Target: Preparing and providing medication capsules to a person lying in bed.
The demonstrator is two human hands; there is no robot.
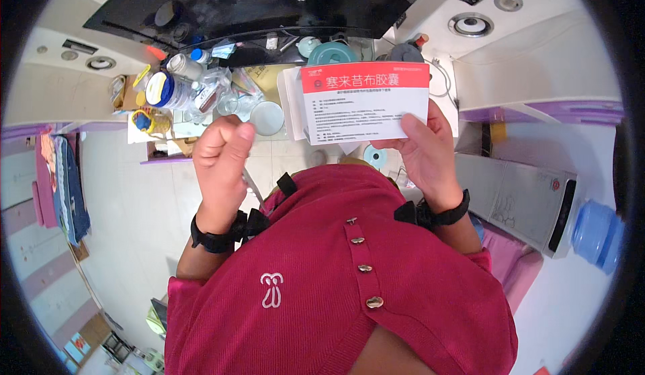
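Note:
My right hand [428, 148] grips a red and white cardboard medicine box [360, 115] by its right end, thumb across the printed front. The box bears writing, and a white end flap [291, 103] stands out at its left. To the left of the box, my left hand [221, 155] is curled into a fist, apart from it. A thin silvery object [253, 186] sticks out below that fist; most of it is hidden, so its kind is unclear.
Beyond my hands, a cluttered stand holds a blue-lidded jar [161, 88], plastic bags [214, 90], a glass cup [267, 118] and a teal lid [331, 53]. A black television [262, 7] is behind them. To the right are a grey cabinet [509, 193] and a blue water bottle [597, 236].

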